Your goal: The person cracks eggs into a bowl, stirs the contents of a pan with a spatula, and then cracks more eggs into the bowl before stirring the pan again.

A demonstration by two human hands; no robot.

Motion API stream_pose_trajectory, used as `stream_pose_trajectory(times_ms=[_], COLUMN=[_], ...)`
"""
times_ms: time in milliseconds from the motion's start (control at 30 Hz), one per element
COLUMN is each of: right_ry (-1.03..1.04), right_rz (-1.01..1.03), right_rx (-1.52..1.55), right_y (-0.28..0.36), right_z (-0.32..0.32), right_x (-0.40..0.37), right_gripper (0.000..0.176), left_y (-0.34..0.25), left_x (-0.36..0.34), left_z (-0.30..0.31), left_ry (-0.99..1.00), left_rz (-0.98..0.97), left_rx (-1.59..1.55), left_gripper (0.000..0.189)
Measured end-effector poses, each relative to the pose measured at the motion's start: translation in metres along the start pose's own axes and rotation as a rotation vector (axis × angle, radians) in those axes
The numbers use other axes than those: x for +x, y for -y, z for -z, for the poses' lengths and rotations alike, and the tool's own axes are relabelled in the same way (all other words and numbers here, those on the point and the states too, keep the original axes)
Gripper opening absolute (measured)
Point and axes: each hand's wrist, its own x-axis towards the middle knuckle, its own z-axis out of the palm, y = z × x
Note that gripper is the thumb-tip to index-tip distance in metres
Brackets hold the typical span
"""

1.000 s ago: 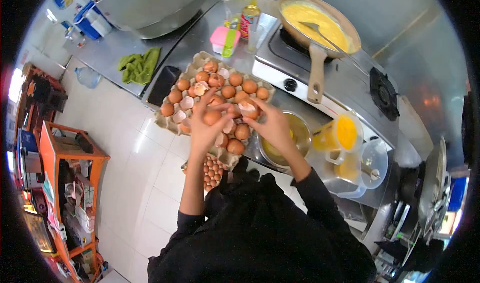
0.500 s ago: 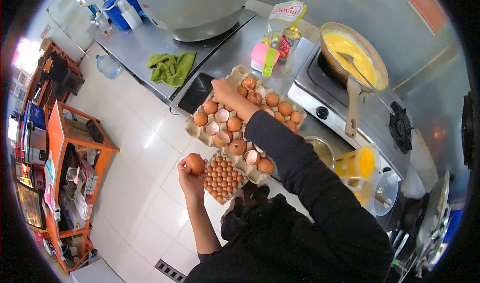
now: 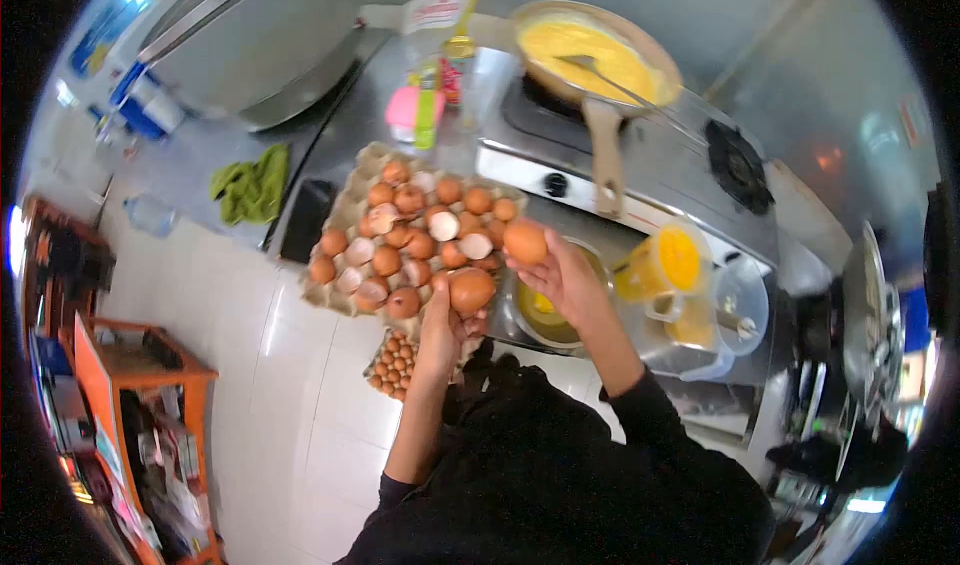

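Observation:
In front of my body, my left hand [image 3: 442, 327] is closed round a brown egg [image 3: 471, 291], close to the near right edge of the egg tray [image 3: 318, 291]. My right hand [image 3: 572, 283] grips another brown egg [image 3: 526, 242], a little higher and to the right. A small gap separates the two eggs. Whole brown eggs and cracked shells [image 3: 444, 226] fill much of the cardboard tray. Beside and partly behind my right hand sits a metal bowl [image 3: 524, 317] with yellow liquid in it.
A frying pan [image 3: 655, 60] of yellow mixture with a spatula stands on the gas stove [image 3: 520, 165]. Right of the bowl is a jug [image 3: 668, 265] of yellow liquid. Another tray of eggs [image 3: 392, 363] sits lower down. A green cloth [image 3: 250, 185] lies on the counter.
My right hand has left the tray's far side and now holds an egg near the bowl. The egg in my left hand has come up and rightward. The camera view has shifted.

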Motion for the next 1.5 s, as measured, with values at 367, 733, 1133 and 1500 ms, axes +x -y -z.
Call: stream_pose_trajectory(times_ms=[367, 733, 1133, 1500], right_ry=[-0.568, -0.231, -0.464, -0.519], right_rz=[0.981, 0.415, 0.404, 0.632], right_rx=[-1.227, -0.52, -0.904, -1.009], right_y=[-0.026, -0.011, -0.009, -0.032], right_z=[0.06, 0.096, 0.091, 0.093], right_x=[-0.07, -0.059, -0.042, -0.036], right_gripper=[0.04, 0.036, 0.037, 0.038], left_y=[0.092, 0.066, 0.054, 0.054], left_x=[0.044, 0.054, 0.081, 0.075], left_z=[-0.055, -0.063, -0.079, -0.067], left_ry=[0.264, 0.522, 0.591, 0.597], left_rz=[0.179, -0.032, -0.461, -0.365], left_rx=[0.406, 0.848, 1.187, 1.226], left_gripper=[0.032, 0.031, 0.035, 0.047])
